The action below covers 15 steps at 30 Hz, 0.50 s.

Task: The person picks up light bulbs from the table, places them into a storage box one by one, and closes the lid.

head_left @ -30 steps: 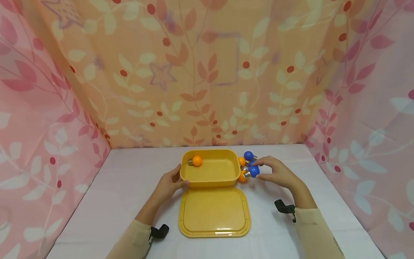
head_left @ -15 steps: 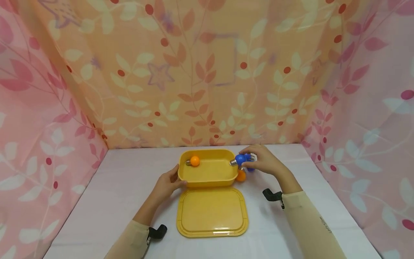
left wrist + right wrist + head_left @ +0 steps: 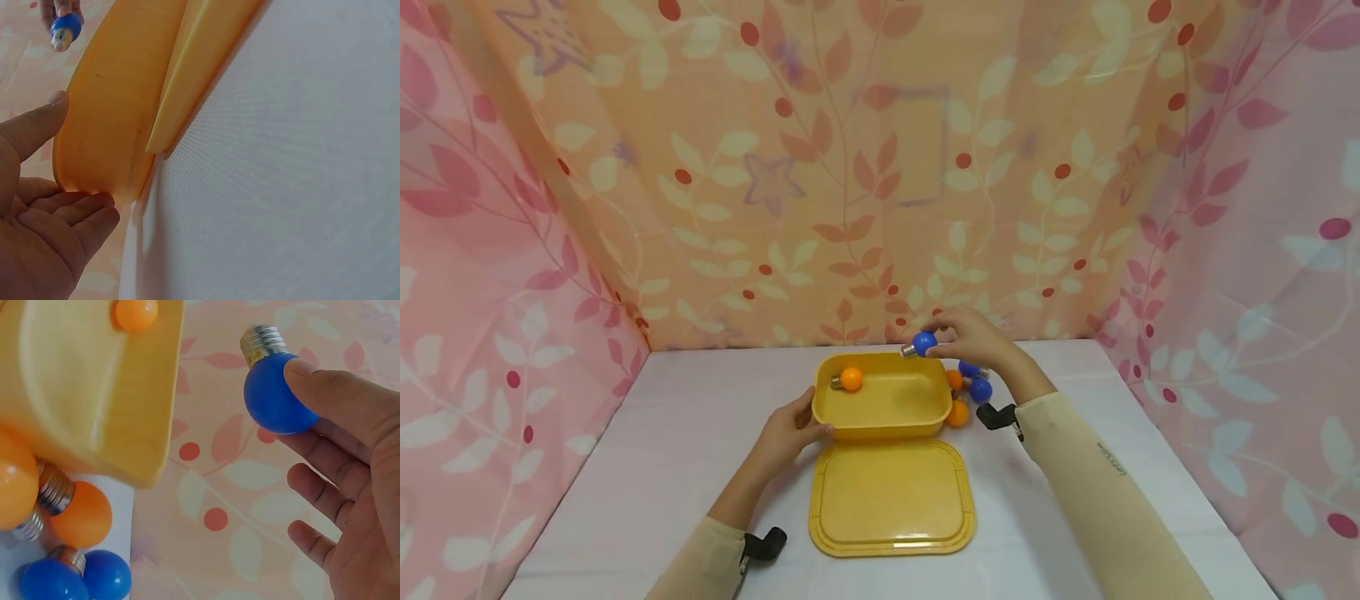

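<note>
My right hand [image 3: 973, 340] pinches a blue light bulb [image 3: 924, 343] between thumb and fingers, above the box's far right rim. The bulb's metal screw base points left in the head view; the blue bulb [image 3: 278, 394] shows large in the right wrist view. My left hand [image 3: 786, 432] holds the left end of the yellow plastic box [image 3: 880, 432], thumb at the near corner; in the left wrist view the fingers [image 3: 87, 219] lie against its end wall. Inside the box, toward the left, lies one orange light bulb [image 3: 852, 379].
Right of the box lie orange bulbs [image 3: 957, 413] and blue bulbs [image 3: 981, 390] in a cluster on the white tablecloth [image 3: 685, 467]. The yellow lid [image 3: 891, 500] lies flat in front of the box. Patterned curtains [image 3: 850, 167] stand behind and at both sides.
My right hand has picked a blue bulb from the cluster, raised it and carried it left to the box's far rim. The left hand stays at the box's left end.
</note>
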Tool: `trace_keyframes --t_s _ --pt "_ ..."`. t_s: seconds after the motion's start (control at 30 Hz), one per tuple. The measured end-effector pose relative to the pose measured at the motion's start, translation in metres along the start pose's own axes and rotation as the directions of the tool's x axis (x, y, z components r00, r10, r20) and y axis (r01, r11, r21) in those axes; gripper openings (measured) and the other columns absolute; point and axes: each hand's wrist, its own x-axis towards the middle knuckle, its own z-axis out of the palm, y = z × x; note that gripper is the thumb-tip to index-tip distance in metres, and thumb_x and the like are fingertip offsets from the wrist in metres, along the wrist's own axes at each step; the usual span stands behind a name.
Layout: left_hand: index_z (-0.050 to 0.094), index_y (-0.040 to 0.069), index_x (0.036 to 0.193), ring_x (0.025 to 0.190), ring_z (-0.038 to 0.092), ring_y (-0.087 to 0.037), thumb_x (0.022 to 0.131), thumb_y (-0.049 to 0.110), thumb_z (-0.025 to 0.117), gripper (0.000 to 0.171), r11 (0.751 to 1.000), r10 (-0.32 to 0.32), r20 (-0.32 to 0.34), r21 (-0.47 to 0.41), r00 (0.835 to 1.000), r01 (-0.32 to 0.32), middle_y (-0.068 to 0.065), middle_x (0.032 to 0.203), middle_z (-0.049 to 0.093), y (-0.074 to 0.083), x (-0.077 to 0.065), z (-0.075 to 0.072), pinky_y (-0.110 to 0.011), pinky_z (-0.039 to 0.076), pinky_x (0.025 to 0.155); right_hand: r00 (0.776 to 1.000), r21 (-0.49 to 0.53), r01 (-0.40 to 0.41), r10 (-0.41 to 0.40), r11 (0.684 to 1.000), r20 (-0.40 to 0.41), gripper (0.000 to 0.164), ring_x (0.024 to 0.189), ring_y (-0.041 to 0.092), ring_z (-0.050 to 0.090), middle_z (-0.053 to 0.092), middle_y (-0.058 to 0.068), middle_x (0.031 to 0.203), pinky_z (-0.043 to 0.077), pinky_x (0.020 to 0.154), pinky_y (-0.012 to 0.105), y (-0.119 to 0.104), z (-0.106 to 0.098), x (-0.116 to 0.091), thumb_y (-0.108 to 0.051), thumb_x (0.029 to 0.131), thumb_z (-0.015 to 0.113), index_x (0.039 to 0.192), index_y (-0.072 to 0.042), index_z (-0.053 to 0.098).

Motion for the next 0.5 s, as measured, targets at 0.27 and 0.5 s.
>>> trace_keyframes --t_s 0.27,0.5 --pt "0.026 0.009 0.162 0.146 0.043 -0.025 0.086 0.034 0.084 0.098 0.999 0.018 0.017 -0.046 1.000 -0.017 -0.011 0.164 0.036 -0.002 0.001 -0.002 -0.037 0.044 0.112 0.997 0.100 -0.059 0.054 0.993 0.057 0.036 0.115 0.027 0.060 0.070 -0.008 0.115 0.053 0.101 0.051 -0.002 0.008 0.028 -0.044 0.085 0.083 0.117 -0.031 0.074" --pt "0.026 0.007 0.162 0.146 0.044 -0.028 0.089 0.028 0.082 0.094 0.998 0.038 0.013 -0.048 0.999 -0.037 -0.014 0.163 0.036 -0.004 0.001 -0.001 -0.038 0.044 0.112 0.993 0.148 -0.069 0.053 0.987 0.108 0.034 0.117 0.026 0.062 0.068 -0.003 0.129 0.053 0.104 0.052 0.001 0.025 0.045 -0.039 0.085 0.084 0.115 -0.025 0.077"
